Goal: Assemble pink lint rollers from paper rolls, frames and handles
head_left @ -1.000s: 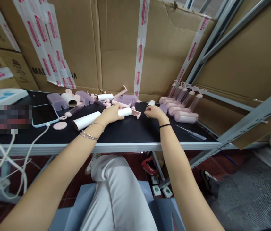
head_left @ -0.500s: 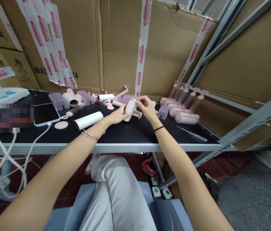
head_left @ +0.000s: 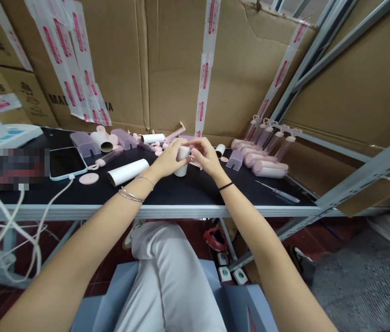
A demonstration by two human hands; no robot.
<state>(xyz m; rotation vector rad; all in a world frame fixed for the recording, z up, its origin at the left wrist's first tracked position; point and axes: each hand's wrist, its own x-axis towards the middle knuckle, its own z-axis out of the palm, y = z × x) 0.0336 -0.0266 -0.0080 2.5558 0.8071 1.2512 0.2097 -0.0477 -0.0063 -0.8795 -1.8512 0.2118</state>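
A short white lint roller roll (head_left: pixel 181 168) stands nearly upright at the middle of the table, its top end pale pinkish. My left hand (head_left: pixel 169 161) is wrapped round its left side, the thumb across the front. My right hand (head_left: pixel 207 157) is closed at the roll's upper right, fingers curled over toward my left fingers; its exact contact is partly hidden. Pink plastic handle parts lie behind my hands, partly covered. A longer white roll (head_left: pixel 129 172) lies on its side left of my left wrist, beside a flat pink disc (head_left: pixel 88 178).
Several pink lint rollers (head_left: pixel 269 169) line the right side, near a purple cover (head_left: pixel 235 159) and a screwdriver (head_left: pixel 279 192). At left are a phone (head_left: pixel 66 163) with a cable and purple covers (head_left: pixel 84 144). Cardboard (head_left: pixel 170 69) walls the back. A person sits at right.
The roll has turned from tilted to nearly upright between my hands. My right hand has shifted from pinching at its top end to curling round the upper right side.
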